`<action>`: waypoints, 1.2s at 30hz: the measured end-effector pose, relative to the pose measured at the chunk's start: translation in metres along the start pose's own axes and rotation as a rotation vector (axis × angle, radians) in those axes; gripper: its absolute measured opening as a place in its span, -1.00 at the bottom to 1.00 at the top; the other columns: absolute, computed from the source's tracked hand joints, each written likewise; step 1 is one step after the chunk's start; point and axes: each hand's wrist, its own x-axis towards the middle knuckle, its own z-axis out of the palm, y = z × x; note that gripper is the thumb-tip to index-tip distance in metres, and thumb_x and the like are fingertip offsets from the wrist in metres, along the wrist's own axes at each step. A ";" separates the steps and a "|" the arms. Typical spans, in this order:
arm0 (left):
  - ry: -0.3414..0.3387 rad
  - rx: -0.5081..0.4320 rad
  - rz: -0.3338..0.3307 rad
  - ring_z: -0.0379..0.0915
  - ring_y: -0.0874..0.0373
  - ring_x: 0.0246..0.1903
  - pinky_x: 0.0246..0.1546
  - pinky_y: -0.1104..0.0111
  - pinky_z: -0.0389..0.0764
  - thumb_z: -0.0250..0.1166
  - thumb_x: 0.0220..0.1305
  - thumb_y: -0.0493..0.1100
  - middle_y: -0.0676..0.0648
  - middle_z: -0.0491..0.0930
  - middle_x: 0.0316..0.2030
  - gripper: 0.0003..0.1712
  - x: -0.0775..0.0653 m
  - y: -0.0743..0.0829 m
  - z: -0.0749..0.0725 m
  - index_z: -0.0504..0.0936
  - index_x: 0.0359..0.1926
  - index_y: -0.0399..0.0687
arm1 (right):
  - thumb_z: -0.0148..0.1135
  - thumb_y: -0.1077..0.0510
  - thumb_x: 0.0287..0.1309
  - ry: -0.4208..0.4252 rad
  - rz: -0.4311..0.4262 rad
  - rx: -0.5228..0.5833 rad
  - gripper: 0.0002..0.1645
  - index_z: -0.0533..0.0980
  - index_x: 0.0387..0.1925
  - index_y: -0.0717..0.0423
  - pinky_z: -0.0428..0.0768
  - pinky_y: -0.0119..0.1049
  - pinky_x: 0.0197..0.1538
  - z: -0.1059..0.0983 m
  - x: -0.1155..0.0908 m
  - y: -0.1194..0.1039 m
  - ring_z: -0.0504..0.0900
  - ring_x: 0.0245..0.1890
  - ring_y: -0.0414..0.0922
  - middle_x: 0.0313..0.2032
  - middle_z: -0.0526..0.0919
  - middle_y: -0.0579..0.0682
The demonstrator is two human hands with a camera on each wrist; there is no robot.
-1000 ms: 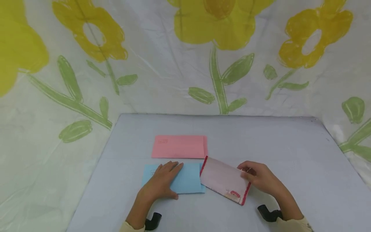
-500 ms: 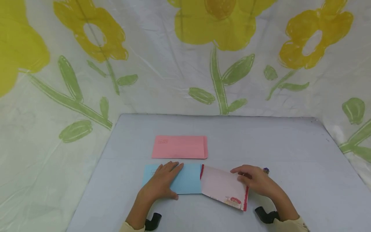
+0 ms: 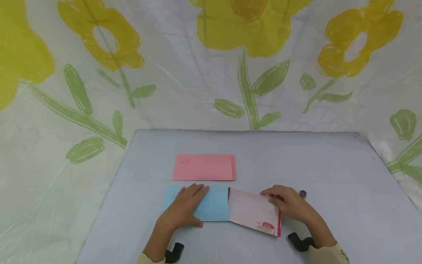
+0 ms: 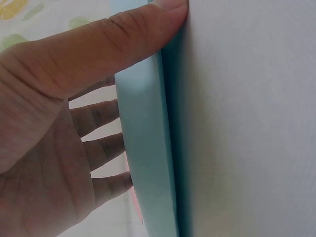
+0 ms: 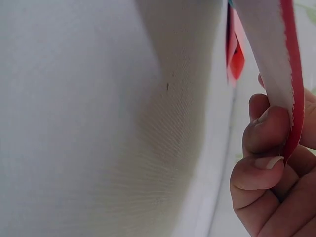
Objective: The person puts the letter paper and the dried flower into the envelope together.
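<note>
Grey table (image 3: 316, 157), flowered sheet (image 3: 184, 95) behind

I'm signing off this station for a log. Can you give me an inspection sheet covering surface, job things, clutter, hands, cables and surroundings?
Surface: table, pale grey.
Job things: blue envelope and, beyond it, pink envelope, both lying on the table; card, left edge partly hidden at the blue envelope's right end.
Clutter: small dark thing beside the right hand, too small to name.
Hands: left hand rests on the blue envelope, fingers spread; right hand holds the card near its right end.
Cables: nothing seen; black pieces by both wrists.
Surroundings: white backdrop with yellow flowers.
</note>
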 end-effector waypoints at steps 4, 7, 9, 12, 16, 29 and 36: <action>-0.002 0.000 -0.003 0.09 -0.20 0.43 0.39 -0.22 0.07 0.77 -0.34 -0.06 -0.18 0.30 0.40 0.30 0.000 0.000 0.000 0.30 0.48 -0.13 | 0.26 0.46 0.21 -0.004 -0.010 -0.003 -0.65 0.70 -0.03 0.13 0.49 -0.41 -0.38 -0.001 0.002 0.001 0.42 -0.39 -0.28 -0.31 0.62 -0.16; -0.001 -0.002 -0.007 0.09 -0.20 0.43 0.39 -0.22 0.07 0.77 -0.34 -0.06 -0.19 0.30 0.40 0.30 -0.001 0.001 0.000 0.30 0.47 -0.13 | 0.26 0.45 0.22 -0.008 -0.002 0.001 -0.66 0.70 -0.03 0.13 0.49 -0.41 -0.37 -0.002 0.003 0.000 0.42 -0.38 -0.28 -0.29 0.63 -0.15; -0.002 -0.003 -0.011 0.09 -0.20 0.43 0.39 -0.21 0.07 0.77 -0.34 -0.06 -0.19 0.30 0.40 0.29 0.000 0.001 0.000 0.31 0.47 -0.13 | 0.26 0.44 0.23 -0.011 0.003 0.007 -0.67 0.70 -0.04 0.13 0.49 -0.41 -0.36 -0.003 0.003 -0.001 0.43 -0.38 -0.28 -0.28 0.64 -0.15; -0.005 -0.003 -0.018 0.08 -0.19 0.44 0.40 -0.20 0.06 0.77 -0.34 -0.06 -0.18 0.30 0.40 0.30 0.000 0.002 0.000 0.30 0.48 -0.12 | 0.26 0.45 0.22 -0.012 0.000 0.013 -0.67 0.70 -0.05 0.14 0.50 -0.40 -0.36 -0.005 0.003 -0.002 0.43 -0.38 -0.27 -0.30 0.64 -0.13; -0.004 -0.003 -0.016 0.08 -0.20 0.43 0.39 -0.20 0.07 0.77 -0.35 -0.06 -0.19 0.30 0.40 0.30 0.000 0.002 0.000 0.30 0.48 -0.12 | 0.25 0.46 0.22 -0.019 -0.015 0.016 -0.68 0.70 -0.05 0.17 0.51 -0.41 -0.35 -0.006 0.004 -0.003 0.44 -0.37 -0.28 -0.27 0.66 -0.11; -0.002 -0.002 -0.011 0.09 -0.20 0.43 0.39 -0.20 0.06 0.77 -0.36 -0.07 -0.19 0.31 0.40 0.30 0.000 0.002 0.001 0.31 0.47 -0.13 | 0.37 0.23 0.24 -0.015 0.159 0.041 -0.56 0.56 0.15 0.18 0.53 -0.37 -0.40 -0.008 0.007 0.002 0.51 -0.40 -0.22 -0.20 0.60 -0.06; -0.001 0.005 -0.001 0.09 -0.20 0.43 0.39 -0.21 0.07 0.77 -0.35 -0.04 -0.19 0.29 0.40 0.31 0.001 -0.001 0.002 0.30 0.48 -0.14 | 0.36 0.40 0.14 -0.120 0.144 0.182 -0.41 0.45 0.23 0.23 0.63 -0.32 -0.22 -0.019 0.000 0.010 0.59 -0.27 -0.08 -0.07 0.54 0.13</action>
